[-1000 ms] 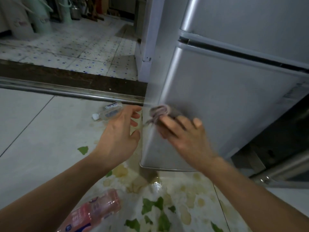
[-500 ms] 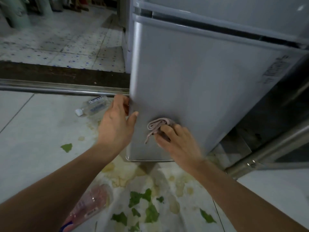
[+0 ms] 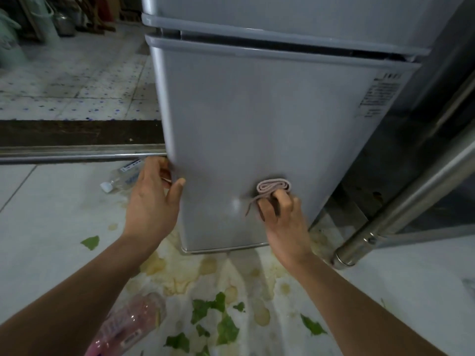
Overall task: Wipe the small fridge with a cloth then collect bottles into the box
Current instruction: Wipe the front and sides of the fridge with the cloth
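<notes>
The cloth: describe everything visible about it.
The cloth is a small pinkish-beige piece, rolled or folded into a flat coil whose layered edges show at the top. It looks like soft fabric. A loose thin tail hangs down to the left. It sits low on the lower door of the grey fridge, pressed against the door by the right hand, whose fingers curl over its lower part. The left hand does not touch it.

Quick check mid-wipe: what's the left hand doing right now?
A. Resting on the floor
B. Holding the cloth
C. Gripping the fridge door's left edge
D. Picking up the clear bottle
C: the left hand curls round the left edge of the fridge door, while the right hand presses the folded cloth against it.
</notes>
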`<move>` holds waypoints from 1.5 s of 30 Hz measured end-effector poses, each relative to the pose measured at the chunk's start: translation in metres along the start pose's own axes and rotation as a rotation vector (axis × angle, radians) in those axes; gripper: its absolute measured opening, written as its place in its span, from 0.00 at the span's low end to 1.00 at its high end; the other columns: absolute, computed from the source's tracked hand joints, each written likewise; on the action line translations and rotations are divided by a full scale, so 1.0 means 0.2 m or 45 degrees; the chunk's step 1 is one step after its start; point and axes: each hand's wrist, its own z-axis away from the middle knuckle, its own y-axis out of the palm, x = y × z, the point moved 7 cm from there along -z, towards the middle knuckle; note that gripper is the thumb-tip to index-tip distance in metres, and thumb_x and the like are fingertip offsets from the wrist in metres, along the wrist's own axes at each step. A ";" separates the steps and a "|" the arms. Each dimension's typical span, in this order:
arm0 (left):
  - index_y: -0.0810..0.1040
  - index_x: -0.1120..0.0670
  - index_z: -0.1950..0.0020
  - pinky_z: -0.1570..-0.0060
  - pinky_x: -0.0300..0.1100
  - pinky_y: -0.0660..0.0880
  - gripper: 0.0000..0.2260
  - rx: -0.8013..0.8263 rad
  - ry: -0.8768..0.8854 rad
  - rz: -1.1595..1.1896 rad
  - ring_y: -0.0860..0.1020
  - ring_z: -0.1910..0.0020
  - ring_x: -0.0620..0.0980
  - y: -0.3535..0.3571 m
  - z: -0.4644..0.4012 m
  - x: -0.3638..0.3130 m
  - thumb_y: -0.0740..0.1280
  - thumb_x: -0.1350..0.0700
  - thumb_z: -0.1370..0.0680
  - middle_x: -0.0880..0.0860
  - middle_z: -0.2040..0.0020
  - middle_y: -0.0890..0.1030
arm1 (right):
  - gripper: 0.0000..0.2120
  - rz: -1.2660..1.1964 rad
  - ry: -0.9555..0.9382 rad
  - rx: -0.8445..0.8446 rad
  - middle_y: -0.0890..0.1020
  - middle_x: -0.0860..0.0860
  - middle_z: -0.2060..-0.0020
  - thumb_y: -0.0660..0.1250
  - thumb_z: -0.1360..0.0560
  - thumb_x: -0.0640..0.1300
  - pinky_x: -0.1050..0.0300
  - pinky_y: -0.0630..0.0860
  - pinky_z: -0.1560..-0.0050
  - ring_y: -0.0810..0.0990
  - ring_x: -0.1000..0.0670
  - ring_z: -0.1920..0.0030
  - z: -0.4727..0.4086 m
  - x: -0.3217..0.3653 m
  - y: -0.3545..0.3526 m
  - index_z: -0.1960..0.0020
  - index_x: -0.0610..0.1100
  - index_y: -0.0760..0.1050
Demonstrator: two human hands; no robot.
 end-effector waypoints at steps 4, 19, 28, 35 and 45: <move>0.65 0.50 0.48 0.55 0.45 0.69 0.10 -0.008 -0.028 0.032 0.75 0.54 0.52 0.00 0.01 0.00 0.66 0.57 0.23 0.54 0.50 0.77 | 0.09 -0.056 0.121 -0.150 0.65 0.42 0.44 0.61 0.23 0.38 0.50 0.78 0.56 0.77 0.39 0.56 -0.12 -0.09 -0.13 0.43 0.40 0.69; 0.64 0.49 0.48 0.55 0.47 0.70 0.09 -0.048 -0.036 0.116 0.74 0.55 0.51 0.01 0.03 -0.01 0.64 0.57 0.22 0.51 0.52 0.75 | 0.15 -0.327 0.783 -0.041 0.66 0.36 0.40 0.68 0.29 0.32 0.47 0.77 0.45 0.75 0.36 0.45 -0.09 -0.32 -0.14 0.44 0.34 0.69; 0.66 0.51 0.45 0.55 0.52 0.74 0.09 -0.103 0.030 0.095 0.73 0.56 0.49 0.01 0.04 0.01 0.63 0.57 0.22 0.49 0.52 0.74 | 0.27 -0.308 0.939 -0.419 0.61 0.35 0.33 0.60 0.30 0.30 0.51 0.67 0.32 0.68 0.39 0.35 -0.30 -0.55 -0.34 0.32 0.33 0.63; 0.62 0.40 0.47 0.55 0.53 0.75 0.12 -0.127 0.053 0.150 0.73 0.54 0.49 0.02 0.04 0.03 0.62 0.56 0.22 0.49 0.51 0.73 | 0.31 -0.097 1.162 -0.121 0.60 0.31 0.30 0.58 0.28 0.31 0.41 0.65 0.36 0.65 0.30 0.37 0.09 -0.53 0.04 0.26 0.31 0.52; 0.64 0.49 0.36 0.55 0.42 0.75 0.15 -0.068 0.006 0.179 0.74 0.52 0.38 0.05 0.10 0.07 0.62 0.55 0.22 0.46 0.44 0.72 | 0.32 -0.435 1.184 -0.408 0.64 0.37 0.34 0.70 0.34 0.26 0.84 0.54 0.41 0.69 0.45 0.37 -0.03 -0.59 -0.18 0.33 0.36 0.63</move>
